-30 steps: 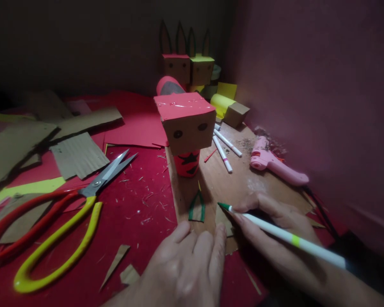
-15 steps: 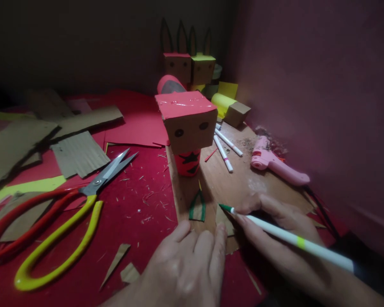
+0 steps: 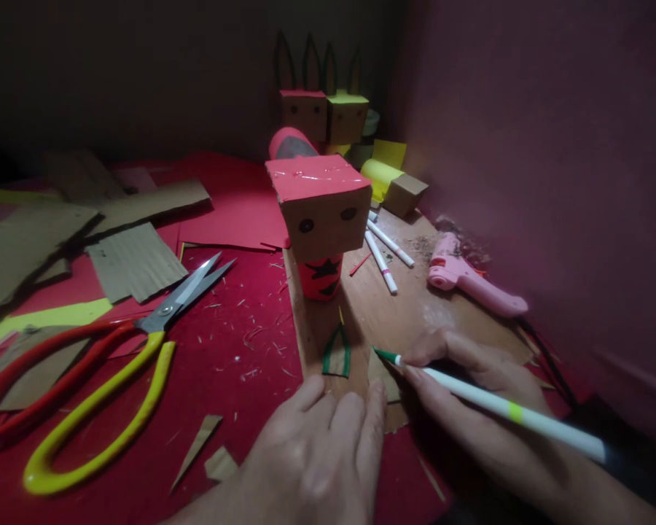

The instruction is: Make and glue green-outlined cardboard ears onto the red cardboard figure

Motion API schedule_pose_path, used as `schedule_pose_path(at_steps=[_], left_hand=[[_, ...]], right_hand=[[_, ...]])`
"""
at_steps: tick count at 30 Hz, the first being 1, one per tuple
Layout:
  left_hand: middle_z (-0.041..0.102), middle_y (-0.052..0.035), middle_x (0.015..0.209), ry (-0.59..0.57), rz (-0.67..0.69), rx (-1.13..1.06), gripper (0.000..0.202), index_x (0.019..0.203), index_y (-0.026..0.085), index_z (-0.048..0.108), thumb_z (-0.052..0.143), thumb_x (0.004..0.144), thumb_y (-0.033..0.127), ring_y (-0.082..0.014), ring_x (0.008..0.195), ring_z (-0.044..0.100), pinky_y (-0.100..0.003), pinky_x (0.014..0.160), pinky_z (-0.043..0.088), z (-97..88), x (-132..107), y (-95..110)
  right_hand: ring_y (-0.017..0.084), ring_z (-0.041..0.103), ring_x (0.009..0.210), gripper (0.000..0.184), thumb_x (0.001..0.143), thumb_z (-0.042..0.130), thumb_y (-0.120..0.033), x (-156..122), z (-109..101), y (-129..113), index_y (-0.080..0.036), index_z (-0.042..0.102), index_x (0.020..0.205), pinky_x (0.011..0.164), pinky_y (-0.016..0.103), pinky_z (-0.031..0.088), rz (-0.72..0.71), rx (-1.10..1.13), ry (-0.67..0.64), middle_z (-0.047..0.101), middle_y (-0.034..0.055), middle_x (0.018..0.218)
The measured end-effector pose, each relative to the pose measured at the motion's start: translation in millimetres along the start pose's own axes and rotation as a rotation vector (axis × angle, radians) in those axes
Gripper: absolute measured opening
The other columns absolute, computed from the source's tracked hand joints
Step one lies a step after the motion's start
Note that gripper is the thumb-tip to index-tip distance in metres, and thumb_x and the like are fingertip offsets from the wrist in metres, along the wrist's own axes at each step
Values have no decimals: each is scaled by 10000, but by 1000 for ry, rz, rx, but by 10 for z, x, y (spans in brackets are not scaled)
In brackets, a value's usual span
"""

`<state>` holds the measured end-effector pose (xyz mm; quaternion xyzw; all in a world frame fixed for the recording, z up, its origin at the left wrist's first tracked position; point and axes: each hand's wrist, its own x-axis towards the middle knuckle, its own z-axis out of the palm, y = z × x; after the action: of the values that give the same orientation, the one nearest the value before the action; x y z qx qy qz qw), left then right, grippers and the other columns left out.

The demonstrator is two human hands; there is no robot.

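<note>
My right hand [image 3: 470,383] grips a white marker with a green tip [image 3: 486,402]; the tip touches a small pointed cardboard piece [image 3: 383,373] on a wooden board [image 3: 393,306]. My left hand [image 3: 317,452] lies flat, fingers together, with its fingertips pressing the near edge of that piece. Just left of it lies another pointed cardboard piece outlined in green [image 3: 336,354]. Beyond stands a cardboard box figure with a red top, two drawn eyes and a red cylinder body [image 3: 320,219].
Large scissors with red and yellow handles [image 3: 98,372] lie on red paper at the left, among cardboard scraps [image 3: 134,262]. Two white markers [image 3: 383,255] and a pink glue gun [image 3: 470,281] rest on the board. More box figures [image 3: 325,113] stand at the back. A wall rises on the right.
The marker tip has crept slightly along the small cardboard piece. My left hand stays pressed in place.
</note>
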<state>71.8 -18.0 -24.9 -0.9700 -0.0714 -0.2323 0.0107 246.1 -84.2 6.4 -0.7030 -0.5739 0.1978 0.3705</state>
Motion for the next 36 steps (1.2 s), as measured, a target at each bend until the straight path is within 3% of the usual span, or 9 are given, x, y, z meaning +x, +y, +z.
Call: schedule_pose_path(at_steps=[9, 20, 26, 36], left_hand=[[524, -35, 644, -38, -15, 23, 417, 1177, -43, 488, 266, 826, -5, -162, 520, 497, -347, 556, 467, -13, 11, 11], [510, -32, 610, 19, 5, 25, 409, 1147, -47, 518, 249, 843, 6, -160, 481, 480, -339, 494, 455, 20, 9, -5], [516, -31, 607, 58, 3, 32, 412, 1159, -47, 510, 235, 857, 4, -155, 481, 482, -323, 494, 455, 41, -1, -3], [526, -32, 608, 49, -7, 28, 402, 1150, -35, 520, 266, 840, -5, -158, 489, 492, -323, 501, 454, 19, 8, -8]], right_hand=[[146, 559, 541, 135, 816, 529, -225, -48, 13, 55, -207, 545, 683, 474, 246, 430, 15, 84, 12, 598, 15, 602], [97, 558, 470, 88, 800, 579, -180, 2, 10, -1, -229, 601, 730, 425, 199, 396, -44, -21, 52, 605, -42, 561], [105, 586, 520, 91, 804, 568, -168, -6, 9, 14, -225, 592, 738, 495, 200, 447, -54, -7, 37, 610, -36, 589], [93, 549, 472, 106, 800, 571, -184, 3, 21, 13, -216, 577, 699, 411, 186, 387, -29, -15, 52, 587, -45, 549]])
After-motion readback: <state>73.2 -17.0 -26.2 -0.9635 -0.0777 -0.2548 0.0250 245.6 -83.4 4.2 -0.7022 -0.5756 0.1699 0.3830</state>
